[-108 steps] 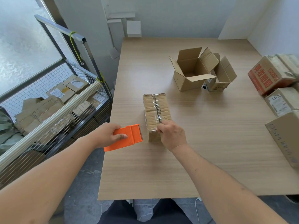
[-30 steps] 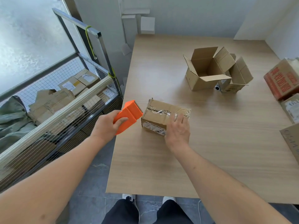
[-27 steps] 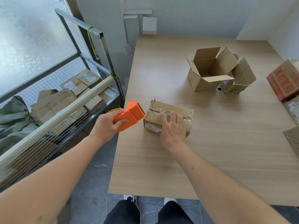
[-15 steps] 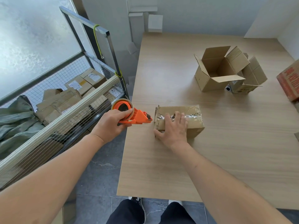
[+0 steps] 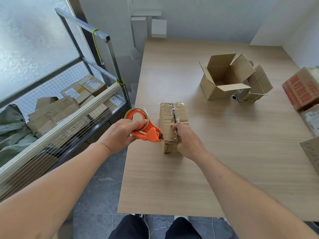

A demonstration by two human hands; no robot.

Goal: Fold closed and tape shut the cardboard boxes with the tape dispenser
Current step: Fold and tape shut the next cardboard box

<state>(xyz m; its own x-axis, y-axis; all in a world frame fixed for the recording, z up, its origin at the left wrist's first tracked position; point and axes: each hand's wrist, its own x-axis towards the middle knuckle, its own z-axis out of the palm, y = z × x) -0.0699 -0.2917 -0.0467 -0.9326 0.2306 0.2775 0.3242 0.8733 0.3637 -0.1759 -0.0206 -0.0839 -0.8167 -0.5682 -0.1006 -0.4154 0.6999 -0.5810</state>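
A small closed cardboard box lies lengthwise on the wooden table, clear tape running along its top seam. My right hand grips its near end, fingers curled over the top edge. My left hand holds the orange tape dispenser with its roll of tape, and the dispenser's mouth touches the box's near left corner. Two open cardboard boxes stand further back on the table, flaps up.
Larger sealed boxes line the table's right edge. To the left stands a wire-mesh cart holding several cardboard boxes. A small dark object lies between the open boxes. My legs show below the table's near edge.
The box has been turned from crosswise to lengthwise. My right hand shifted from its top to its near end. The dispenser came in against the box's near left corner.
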